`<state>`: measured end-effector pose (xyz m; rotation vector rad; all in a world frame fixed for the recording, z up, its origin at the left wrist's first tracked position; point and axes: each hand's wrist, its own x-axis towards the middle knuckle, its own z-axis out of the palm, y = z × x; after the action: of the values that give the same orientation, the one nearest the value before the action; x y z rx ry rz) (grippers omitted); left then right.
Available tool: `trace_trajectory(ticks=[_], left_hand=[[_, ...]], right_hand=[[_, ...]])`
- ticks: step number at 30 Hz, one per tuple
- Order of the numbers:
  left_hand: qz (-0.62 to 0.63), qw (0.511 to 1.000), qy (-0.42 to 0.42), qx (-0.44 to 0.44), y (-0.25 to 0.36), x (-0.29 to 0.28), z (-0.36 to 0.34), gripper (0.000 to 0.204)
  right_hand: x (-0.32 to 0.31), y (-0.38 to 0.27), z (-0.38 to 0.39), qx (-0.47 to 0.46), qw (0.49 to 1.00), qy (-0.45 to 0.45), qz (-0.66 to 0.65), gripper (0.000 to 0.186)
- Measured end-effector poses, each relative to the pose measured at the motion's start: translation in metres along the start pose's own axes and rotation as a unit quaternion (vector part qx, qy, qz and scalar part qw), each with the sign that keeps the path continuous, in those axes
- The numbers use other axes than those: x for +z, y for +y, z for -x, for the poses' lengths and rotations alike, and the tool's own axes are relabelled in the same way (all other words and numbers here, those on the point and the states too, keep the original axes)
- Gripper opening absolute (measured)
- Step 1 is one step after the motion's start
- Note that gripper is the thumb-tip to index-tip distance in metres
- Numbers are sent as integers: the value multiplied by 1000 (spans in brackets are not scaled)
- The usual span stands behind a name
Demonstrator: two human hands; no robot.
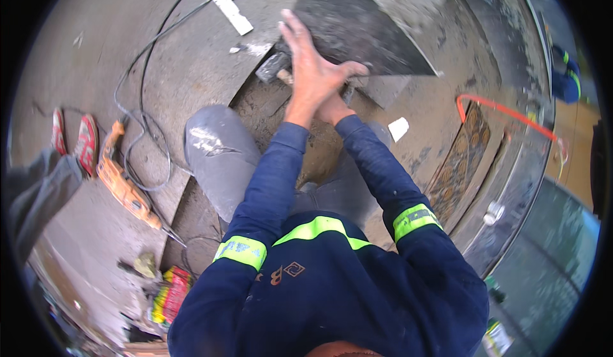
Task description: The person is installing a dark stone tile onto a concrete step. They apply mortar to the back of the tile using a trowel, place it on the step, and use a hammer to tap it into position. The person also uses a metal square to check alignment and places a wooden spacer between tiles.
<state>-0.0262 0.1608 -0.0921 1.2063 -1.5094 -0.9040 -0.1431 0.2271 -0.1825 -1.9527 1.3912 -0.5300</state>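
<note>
A dark, flat slab (pixel 367 28) with a straight near edge and a pointed right corner lies in front of me, slightly blurred. My left hand (pixel 311 69) is spread open at its near-left part, thumb stretched along the near edge. Beneath the left wrist is my right hand (pixel 333 109), its fingers mostly hidden. A mallet (pixel 273 68) with a blocky dark-grey head and wooden handle shows just left of my left hand. Its handle passes behind the left wrist, in line with my right hand, which appears closed on it. Bare, rough ground (pixel 262 105) lies below the hands.
An orange corded power tool (pixel 126 188) and looping black cable (pixel 152 57) lie to the left, near another person's red shoes (pixel 87 143). A white L-shaped piece (pixel 237 15) lies far left of the slab. Orange hose (pixel 504 109) crosses a ledge at right.
</note>
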Motion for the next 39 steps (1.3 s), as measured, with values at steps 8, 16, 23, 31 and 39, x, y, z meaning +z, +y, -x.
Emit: trace_trajectory(ticks=[8, 16, 23, 31, 39], left_hand=[[2, 992, -123, -18, 1, -18, -21, 180], [38, 989, -113, -84, 3, -21, -13, 175], [33, 989, -104, -102, 13, -21, -13, 169], [29, 990, -93, -100, 12, -20, -11, 169], [28, 993, -87, -74, 7, -18, -12, 168]], right_hand=[[-2, -23, 50, 92, 977, -168, 94, 33], [4, 12, 35, 112, 980, -136, 87, 31], [1, 7, 36, 113, 989, -66, 62, 31], [-2, 7, 35, 119, 985, -94, 83, 29], [-9, 15, 41, 92, 986, -114, 84, 29]])
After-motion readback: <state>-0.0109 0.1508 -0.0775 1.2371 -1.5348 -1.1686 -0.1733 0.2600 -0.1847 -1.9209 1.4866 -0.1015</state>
